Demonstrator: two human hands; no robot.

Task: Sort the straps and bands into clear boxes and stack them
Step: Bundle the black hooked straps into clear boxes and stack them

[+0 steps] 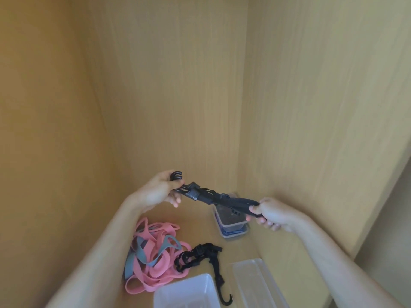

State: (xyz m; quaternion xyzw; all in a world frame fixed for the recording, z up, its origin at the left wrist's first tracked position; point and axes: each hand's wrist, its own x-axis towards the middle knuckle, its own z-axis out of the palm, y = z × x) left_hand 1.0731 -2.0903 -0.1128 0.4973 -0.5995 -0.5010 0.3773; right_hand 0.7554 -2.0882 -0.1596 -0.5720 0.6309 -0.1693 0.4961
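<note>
Black strap bundle point(219, 197) hangs in the air across the middle of the frame, slanting from upper left down to lower right, stretched between both hands. At its upper-left end the left hand point(159, 191) grips the buckle part with fingers and thumb curled round it, and a small black hook of the bundle pokes up above the thumb. At the lower-right end the right hand point(272, 215) pinches the folded loops, thumb on top and fingers curled beneath. Just behind and below the bundle, in the back right corner of the wooden shelf point(195, 221), stands a stack of two clear boxes point(233, 227); the upper one holds something dark and the lower one something blue, too blurred to name. Toward the lower left of the frame lies a loose tangle of pink bands point(155, 265) with grey bands point(133, 261) woven through it. Touching its right edge is a second black strap point(198, 255), coiled, with one tail running down to a hook near the bottom edge. At bottom centre sits an open clear box point(184, 290), and to its right a flat clear piece point(253, 278); whether that is a lid or a shallow box cannot be told.
</note>
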